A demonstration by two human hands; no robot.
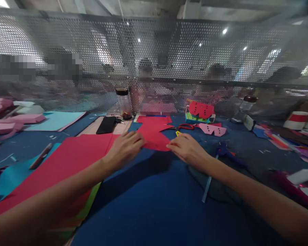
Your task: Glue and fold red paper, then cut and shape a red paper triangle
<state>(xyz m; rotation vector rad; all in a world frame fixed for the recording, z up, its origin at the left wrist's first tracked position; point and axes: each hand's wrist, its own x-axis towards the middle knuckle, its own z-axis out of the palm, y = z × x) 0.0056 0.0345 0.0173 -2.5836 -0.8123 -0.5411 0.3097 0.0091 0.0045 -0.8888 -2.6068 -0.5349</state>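
A cut piece of red paper [155, 139] is held a little above the blue tabletop, casting a shadow beneath it. My left hand [125, 146] pinches its left edge, and my right hand [188, 150] grips the right corner between thumb and fingers. Just behind lies more red paper [154, 119], with red-handled scissors [186, 126] to its right. A large red sheet [67, 160] spreads under my left forearm. Near my right forearm is a dark blue glue gun [224, 150] with a clear glue stick [207, 189] at its back.
A perforated metal screen [164, 61] runs along the back, with people behind it. Near it stand a glass bottle [123, 104], a black phone [106, 125] and a box with dotted red cutouts [201, 109]. Another bottle [243, 108] and paper scraps [282, 140] lie right; pink blocks [28, 119] left.
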